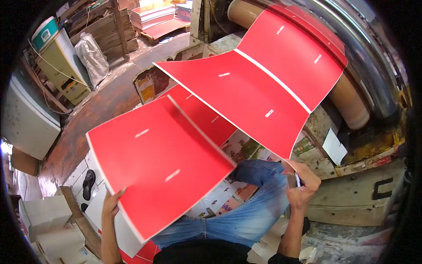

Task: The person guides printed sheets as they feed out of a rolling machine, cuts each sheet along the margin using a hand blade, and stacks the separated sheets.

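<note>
My left hand grips the left edge of a large red sheet with white borders and small white marks, held over my lap. My right hand is closed at the lower corner of a long red sheet; a small, thin object shows between its fingers, too small to name. The long sheet curves down from the rollers at the upper right. Another red sheet lies partly hidden beneath these two.
Stacked red sheets stand on a pallet at the back. A silvery sack and a yellowish cabinet are at the upper left. A black shoe lies on the tiles. A white paper hangs by the machine.
</note>
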Demonstrator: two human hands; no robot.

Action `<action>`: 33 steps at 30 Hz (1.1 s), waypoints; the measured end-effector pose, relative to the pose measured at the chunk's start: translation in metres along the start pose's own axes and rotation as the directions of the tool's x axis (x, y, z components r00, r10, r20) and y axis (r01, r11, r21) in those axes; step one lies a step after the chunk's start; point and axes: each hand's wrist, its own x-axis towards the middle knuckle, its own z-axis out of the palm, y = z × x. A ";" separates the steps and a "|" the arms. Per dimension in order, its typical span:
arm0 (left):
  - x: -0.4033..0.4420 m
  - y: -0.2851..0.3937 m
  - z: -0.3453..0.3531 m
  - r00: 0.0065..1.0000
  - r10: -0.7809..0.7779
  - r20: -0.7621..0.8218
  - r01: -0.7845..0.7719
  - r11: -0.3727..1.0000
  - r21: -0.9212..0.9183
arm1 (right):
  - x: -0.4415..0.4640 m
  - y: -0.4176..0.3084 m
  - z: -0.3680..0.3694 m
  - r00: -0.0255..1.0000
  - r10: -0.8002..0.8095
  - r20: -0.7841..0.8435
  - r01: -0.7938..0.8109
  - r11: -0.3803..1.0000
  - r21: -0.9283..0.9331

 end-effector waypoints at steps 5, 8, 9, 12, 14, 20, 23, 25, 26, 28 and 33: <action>0.111 -0.019 0.158 0.971 0.023 0.239 -0.006 0.997 -0.073 | -0.017 -0.011 0.004 0.998 -0.049 0.040 0.046 0.996 0.078; 0.147 -0.054 0.220 0.960 0.189 0.206 -0.197 0.980 0.019 | -0.035 -0.032 0.008 0.983 -0.031 0.183 0.041 0.998 -0.053; 0.150 -0.058 0.240 0.917 0.369 0.155 -0.390 0.909 0.147 | -0.043 -0.033 0.016 0.983 -0.119 0.136 0.127 0.991 -0.046; 0.016 0.004 0.265 0.794 0.171 0.584 0.350 0.657 -0.668 | -0.069 -0.046 0.024 0.942 -0.089 0.323 0.074 0.996 0.058; -0.002 0.002 0.249 0.815 0.191 0.546 0.200 0.793 -0.576 | -0.096 -0.045 0.039 0.874 -0.145 0.464 0.076 0.984 0.163; -0.046 -0.005 0.207 0.917 0.006 0.399 0.038 0.994 -0.103 | -0.059 -0.023 0.003 0.712 0.106 0.694 -0.534 0.724 0.437; -0.055 -0.009 0.184 0.930 0.005 0.367 0.021 0.998 -0.067 | -0.018 0.012 -0.028 0.685 0.702 0.196 -0.699 0.559 0.445; -0.053 -0.018 0.169 0.927 0.052 0.372 -0.024 0.997 -0.078 | 0.011 0.046 -0.034 0.692 0.708 -0.144 -0.626 0.687 0.369; -0.054 -0.018 0.166 0.936 0.041 0.351 -0.008 0.996 -0.094 | 0.017 0.068 -0.034 0.693 0.705 -0.150 -0.623 0.691 0.367; -0.062 -0.009 0.164 0.941 0.033 0.337 0.009 0.993 -0.121 | 0.020 0.101 -0.030 0.697 0.707 -0.120 -0.608 0.672 0.423; -0.071 0.003 0.153 0.960 -0.054 0.276 0.065 0.997 -0.030 | 0.004 0.091 -0.007 0.650 0.757 -0.067 -0.646 0.597 0.475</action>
